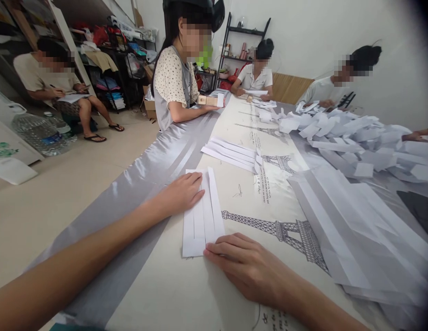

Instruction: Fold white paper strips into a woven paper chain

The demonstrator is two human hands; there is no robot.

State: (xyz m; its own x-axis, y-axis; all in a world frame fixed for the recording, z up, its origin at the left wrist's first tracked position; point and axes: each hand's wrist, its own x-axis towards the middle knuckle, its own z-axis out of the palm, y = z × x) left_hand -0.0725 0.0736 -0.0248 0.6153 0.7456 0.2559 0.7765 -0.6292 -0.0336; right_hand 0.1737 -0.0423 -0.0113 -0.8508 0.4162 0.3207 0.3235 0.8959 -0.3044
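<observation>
A white sheet of paper with long lengthwise slits (198, 225) lies on the tablecloth in front of me. My left hand (182, 194) rests flat across its far left part, fingers stretched out over the paper. At the near right corner, my right hand (241, 262) has its fingertips and thumb drawn together on the sheet's edge. Just beyond lies another slit white paper (231, 154), its strips slightly lifted and its right end curled. Neither hand touches that one.
A cream tablecloth (159, 280) with Eiffel Tower prints covers the table. To the right lie large folded white sheets (359, 230) and a heap of paper pieces (352, 133). Several people sit around; one beside the table holds a wooden block (207, 100). Water bottles (37, 131) stand on the floor.
</observation>
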